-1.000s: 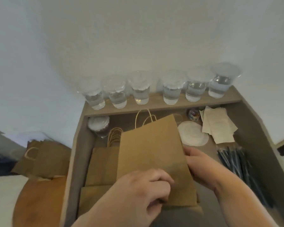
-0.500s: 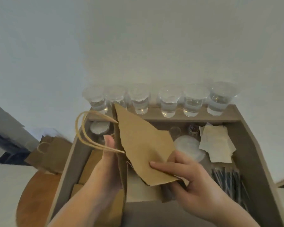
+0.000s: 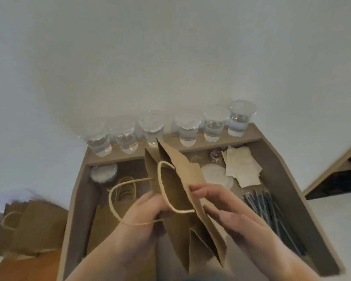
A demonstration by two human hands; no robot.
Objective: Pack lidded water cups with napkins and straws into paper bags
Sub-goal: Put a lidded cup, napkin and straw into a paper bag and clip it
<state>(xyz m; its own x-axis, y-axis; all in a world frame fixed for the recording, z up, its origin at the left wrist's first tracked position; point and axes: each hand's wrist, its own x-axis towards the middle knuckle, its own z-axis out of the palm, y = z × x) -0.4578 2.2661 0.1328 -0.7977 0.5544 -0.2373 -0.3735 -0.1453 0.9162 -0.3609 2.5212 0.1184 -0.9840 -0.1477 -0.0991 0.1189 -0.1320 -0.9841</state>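
**Opening a bag: nothing packed into it yet**

Both hands are on one bag, held up over the box. The left hand grips the near-left panel at the mouth, fingers curled round the edge. The right hand pinches the opposite panel. The mouth is partly spread, but the side folds have not fully opened. One handle loops out to the left and the other hangs across the opening. Nothing shows inside. The bag is not standing on its base.

Below the hands, flat bags lie stacked in the left part of the box. Straws lie in the right part, just beside the right hand. Beyond them are a stack of lids and the napkins. A single lidded cup stands in the far-left corner.

On the ledge at the far end, six cups stand in a row with water in each. They appear to be lidded, though blur leaves that uncertain.

Outside the box to the left lies a heap of bags. Whether any of them is filled cannot be told.

Assessment: the step in hand is spreading the bag open. For this bag everything is left to do: finish opening it, then add a cup, a napkin and a straw. With six cups waiting on the ledge, most of the job appears outstanding.
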